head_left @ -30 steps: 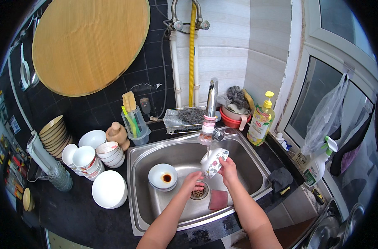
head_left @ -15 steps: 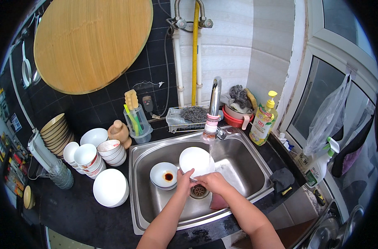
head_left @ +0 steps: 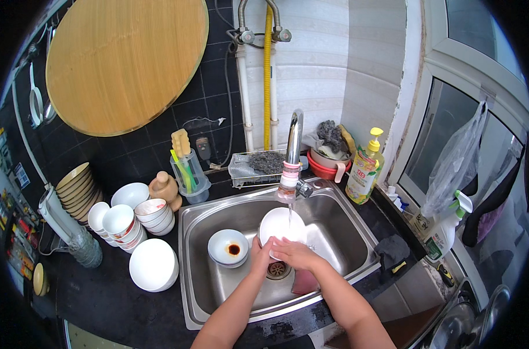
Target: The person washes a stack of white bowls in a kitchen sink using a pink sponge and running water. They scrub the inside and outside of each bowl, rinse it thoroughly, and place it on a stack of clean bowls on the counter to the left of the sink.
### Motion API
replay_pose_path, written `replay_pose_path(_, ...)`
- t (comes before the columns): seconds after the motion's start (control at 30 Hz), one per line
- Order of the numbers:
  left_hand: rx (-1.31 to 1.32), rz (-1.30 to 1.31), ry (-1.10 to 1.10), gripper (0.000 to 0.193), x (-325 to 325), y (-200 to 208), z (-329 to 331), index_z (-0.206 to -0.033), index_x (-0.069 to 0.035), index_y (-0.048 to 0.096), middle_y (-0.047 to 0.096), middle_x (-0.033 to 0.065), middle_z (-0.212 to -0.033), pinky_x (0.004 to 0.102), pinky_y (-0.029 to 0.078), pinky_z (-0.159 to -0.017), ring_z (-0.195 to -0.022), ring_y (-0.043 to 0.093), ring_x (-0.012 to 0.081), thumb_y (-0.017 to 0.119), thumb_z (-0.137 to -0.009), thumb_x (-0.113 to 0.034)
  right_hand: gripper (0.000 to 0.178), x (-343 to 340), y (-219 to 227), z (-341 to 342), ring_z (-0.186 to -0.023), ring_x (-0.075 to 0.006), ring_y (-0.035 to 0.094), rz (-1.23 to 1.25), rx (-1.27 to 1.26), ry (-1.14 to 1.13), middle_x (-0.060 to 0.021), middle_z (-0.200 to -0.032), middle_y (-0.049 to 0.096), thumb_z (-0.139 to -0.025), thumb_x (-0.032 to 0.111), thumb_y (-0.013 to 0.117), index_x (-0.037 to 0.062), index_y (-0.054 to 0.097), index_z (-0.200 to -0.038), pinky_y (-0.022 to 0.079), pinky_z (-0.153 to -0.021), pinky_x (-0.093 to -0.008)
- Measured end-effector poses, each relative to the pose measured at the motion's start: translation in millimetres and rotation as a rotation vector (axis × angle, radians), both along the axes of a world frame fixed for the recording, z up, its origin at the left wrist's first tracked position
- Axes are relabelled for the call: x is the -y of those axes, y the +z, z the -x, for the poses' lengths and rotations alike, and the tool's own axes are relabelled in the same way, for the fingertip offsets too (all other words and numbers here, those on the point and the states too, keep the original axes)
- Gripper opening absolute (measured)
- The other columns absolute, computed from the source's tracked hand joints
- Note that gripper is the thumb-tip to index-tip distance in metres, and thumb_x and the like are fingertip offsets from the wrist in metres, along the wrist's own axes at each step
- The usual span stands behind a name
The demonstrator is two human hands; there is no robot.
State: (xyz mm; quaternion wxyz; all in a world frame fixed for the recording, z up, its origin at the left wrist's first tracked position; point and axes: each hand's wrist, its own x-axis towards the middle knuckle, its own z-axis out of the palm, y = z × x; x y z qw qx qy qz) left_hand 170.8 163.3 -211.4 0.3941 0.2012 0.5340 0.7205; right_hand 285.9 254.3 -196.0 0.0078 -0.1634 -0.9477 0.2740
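A white bowl [head_left: 281, 226] is held tilted under the running tap [head_left: 292, 152], over the steel sink [head_left: 334, 224]. My left hand [head_left: 258, 254] grips its lower left rim. My right hand [head_left: 295, 253] lies across its lower front, fingers spread over the inside. A thin stream of water falls into the bowl. Another white bowl [head_left: 228, 247] with dark sauce in it sits on the sink floor to the left. A pink cloth [head_left: 304, 282] lies by the drain, partly under my right forearm.
Stacks of white bowls [head_left: 121, 223] and an upturned white bowl [head_left: 153, 264] stand on the dark counter to the left, with tan bowls [head_left: 78, 185] behind. A yellow soap bottle [head_left: 365, 168], a red basin [head_left: 328, 164] and a wire rack [head_left: 256, 167] line the back. A spray bottle [head_left: 444, 232] stands at right.
The bowl has been lifted higher and brought under the tap's stream. My right hand has slid onto the bowl's front; a second ago it held a patterned item by the tap.
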Motion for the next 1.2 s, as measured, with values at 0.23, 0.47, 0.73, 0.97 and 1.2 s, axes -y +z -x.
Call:
replay_pose_path(0.23, -0.13, -0.022, 0.146, 0.069, 2.6, -8.3, 11.0, -0.125, 0.004, 0.03, 0.044, 0.0191, -0.121, 0.0407, 0.04, -0.091, -0.111, 0.045, 0.0323, 0.041, -0.057, 0.007, 0.092, -5.5, 18.7, -7.9, -0.117, -0.0363, 0.037, -0.244, -0.368, -0.604, -0.0251, -0.126, 0.038, -0.071, 0.03, 0.067, 0.01, 0.007, -0.139, 0.031, -0.096, -0.0402)
replay_pose_path(0.47, 0.515, -0.018, -0.268, 0.06, 10.0, -11.1, 20.7, -0.122, 0.006, 0.032, 0.045, 0.022, -0.116, 0.0507, 0.049, -0.077, -0.1, 0.052, 0.0391, 0.042, -0.064, -0.006, 0.041, -8.8, 29.5, -11.7, -0.073, -0.0328, 0.062, 0.006, -0.529, -0.764, -0.0181, -0.078, 0.064, -0.072, 0.026, 0.058, 0.0115, 0.057, -0.111, 0.049, -0.07, -0.0378)
replay_pose_path(0.73, 0.566, 0.268, -0.556, 0.057, 5.3, -26.3, 27.4, -0.114, 0.005, 0.04, 0.056, 0.0202, -0.089, 0.0454, 0.053, -0.061, -0.067, 0.059, 0.028, 0.044, -0.077, -0.038, 0.03, -26.7, 26.0, -22.5, -0.056, -0.0221, 0.065, 0.231, -0.11, -0.935, -0.0161, -0.066, 0.064, -0.074, 0.018, 0.053, -0.0026, 0.063, -0.093, 0.052, -0.06, -0.0299)
replay_pose_path(0.97, -0.29, 0.455, -0.215, 0.05, 7.9, 32.2, -9.0, -0.12, -0.004, 0.038, 0.051, 0.0217, -0.102, 0.0432, 0.047, -0.074, -0.087, 0.055, 0.0328, 0.05, -0.074, -0.02, 0.032, -49.1, -12.7, -23.2, -0.055, -0.0297, 0.064, 0.573, 0.121, -0.794, -0.024, -0.075, 0.061, -0.072, 0.004, 0.049, -0.0144, 0.052, -0.098, 0.053, -0.043, -0.0366)
replay_pose_path(1.2, -1.053, 0.128, -0.15, 0.067, 6.4, 56.9, -22.5, -0.13, -0.008, 0.03, 0.04, 0.021, -0.125, 0.0387, 0.037, -0.093, -0.113, 0.042, 0.037, 0.051, -0.067, -0.002, 0.032, -50.6, -13.1, -14.5, -0.059, -0.0309, 0.063, 0.723, -0.3, -0.906, -0.0248, -0.084, 0.059, -0.077, 0.001, 0.047, -0.0129, 0.043, -0.106, 0.054, -0.043, -0.0382)
